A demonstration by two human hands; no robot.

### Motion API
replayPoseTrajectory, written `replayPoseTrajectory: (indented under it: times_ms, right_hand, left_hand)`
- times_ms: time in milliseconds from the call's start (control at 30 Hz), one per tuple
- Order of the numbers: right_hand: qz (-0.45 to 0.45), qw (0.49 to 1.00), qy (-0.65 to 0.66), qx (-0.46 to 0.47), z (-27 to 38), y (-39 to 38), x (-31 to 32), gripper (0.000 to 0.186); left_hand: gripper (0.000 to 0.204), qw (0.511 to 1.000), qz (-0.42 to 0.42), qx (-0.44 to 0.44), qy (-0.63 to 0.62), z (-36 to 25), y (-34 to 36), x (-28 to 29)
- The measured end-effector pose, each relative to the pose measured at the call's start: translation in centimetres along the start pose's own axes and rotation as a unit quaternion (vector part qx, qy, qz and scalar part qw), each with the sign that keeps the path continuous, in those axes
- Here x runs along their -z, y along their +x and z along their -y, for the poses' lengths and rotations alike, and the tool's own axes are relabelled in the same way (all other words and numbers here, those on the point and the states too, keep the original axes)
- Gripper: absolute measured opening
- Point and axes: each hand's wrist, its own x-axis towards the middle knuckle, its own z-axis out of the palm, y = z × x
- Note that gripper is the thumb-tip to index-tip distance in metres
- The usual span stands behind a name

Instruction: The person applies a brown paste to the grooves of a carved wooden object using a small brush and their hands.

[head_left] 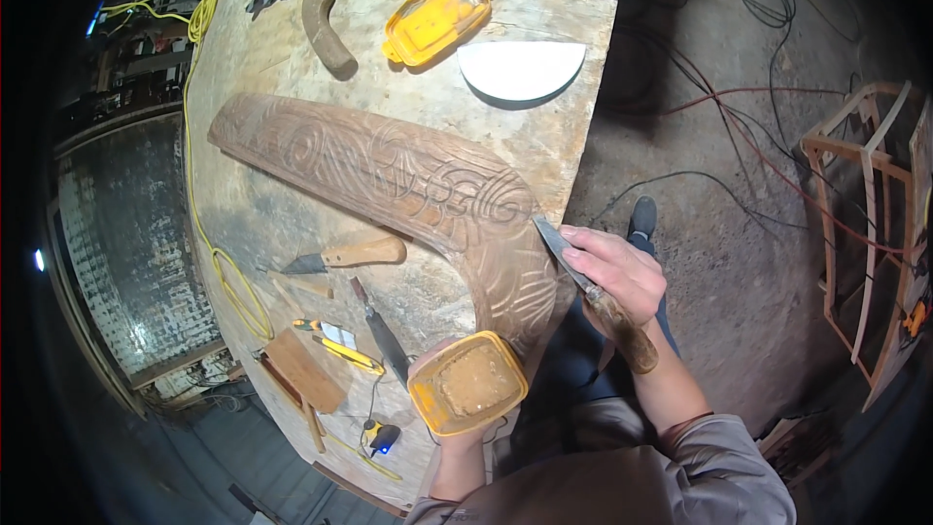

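Observation:
My left hand [424,366] grips a yellow plastic tub [466,384] of tan paste above the bench's near part, its fingers mostly hidden beneath it. My right hand [622,274] holds a long flat metal blade with a worn wooden handle [622,335], the tip at the right end of a curved, carved wooden piece [379,175] with swirling relief. Left of the carving's bend lie a wooden-handled knife [362,251], a dark-handled tool [379,331] and a yellow utility knife [355,358].
The pale plywood bench [262,58] holds a yellow tray [437,17], white half-disc [521,71], curved wooden block [326,29], wooden scrap [301,369] and yellow cord [228,292]. At right, cables cross the concrete floor [719,301] near a wooden frame [855,224]; my shoe [642,216] shows beside the bench.

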Motion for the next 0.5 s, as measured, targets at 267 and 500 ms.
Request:
replayPoseTrajectory:
  times_ms: [267, 500]
  right_hand:
    - [0.009, 0.998, 0.034, -0.044, 1.5, 1.0, 0.8, 0.011]
    - [0.043, 0.999, 0.001, -0.001, 1.7, 2.0, -0.4, 0.013]
  left_hand:
    - [0.091, 0.991, 0.052, -0.057, 0.109, 2.0, 0.1, 1.7]
    - [0.094, 0.990, 0.137, -0.041, -0.013, 0.4, 0.8, 1.5]
